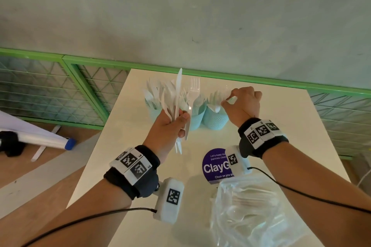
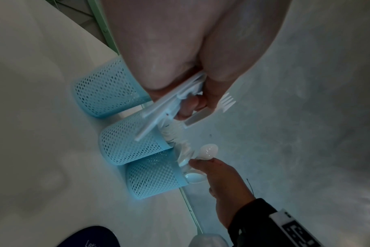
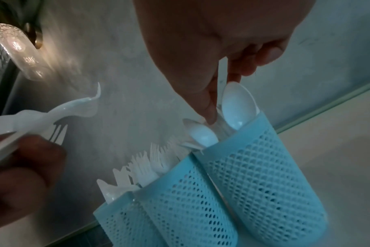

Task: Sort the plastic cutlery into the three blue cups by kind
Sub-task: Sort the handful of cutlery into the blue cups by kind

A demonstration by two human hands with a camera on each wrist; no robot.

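Observation:
Three blue mesh cups stand in a row at the far side of the white table [image 1: 281, 118]. The left cup [image 1: 150, 106] holds knives, the middle cup [image 1: 197, 119] forks, the right cup [image 1: 215, 121] spoons. My left hand [image 1: 180, 120] grips a bundle of white cutlery [image 1: 177, 96] upright in front of the cups, with a knife and a fork sticking up. My right hand [image 1: 227, 101] hovers over the right cup [image 3: 264, 175] and pinches a white spoon [image 3: 237, 107] by its bowl, handle down inside the cup. The spoon [image 2: 209, 152] also shows above my right thumb.
A clear plastic bag [image 1: 251, 206] with more white cutlery lies near the table's front right. A round purple sticker [image 1: 214, 164] sits mid-table. A green mesh railing [image 1: 90, 86] and a grey wall stand right behind the cups. The floor drops off at the left.

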